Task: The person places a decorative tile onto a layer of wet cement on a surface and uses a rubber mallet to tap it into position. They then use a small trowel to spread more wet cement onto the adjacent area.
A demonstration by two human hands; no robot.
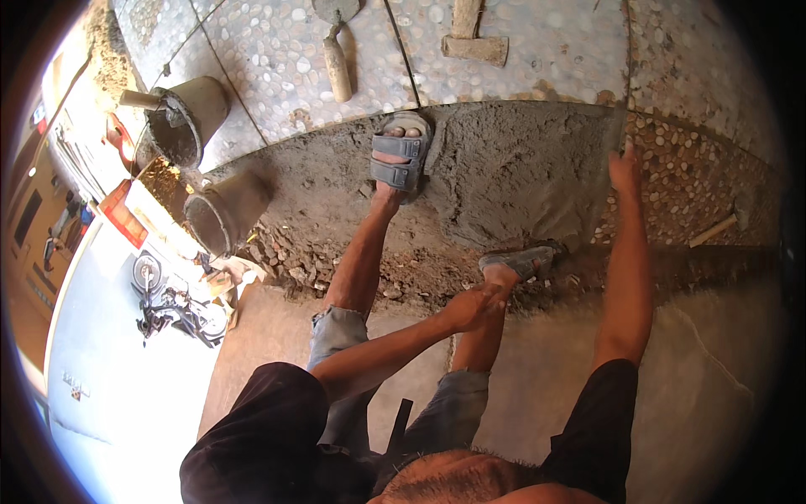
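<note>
from my end i see a lane over the grey mortar [520, 160], between the left sandal [401, 160] and the right hand [625, 171] — but the right sandal [531, 262] and the left hand [477, 307] crowd its near side. leftward, two buckets [210, 99] stand in the way, and beyond the far edge lie a trowel [337, 69] and a hammer [476, 49].

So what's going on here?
Someone is bent over a strip of grey mortar. Their left hand is on their right lower leg; their right hand is down at the border between the mortar and a brown pebbled slab, though whether it grips anything is unclear. A trowel and a hammer lie on the paler paving beyond.
</note>
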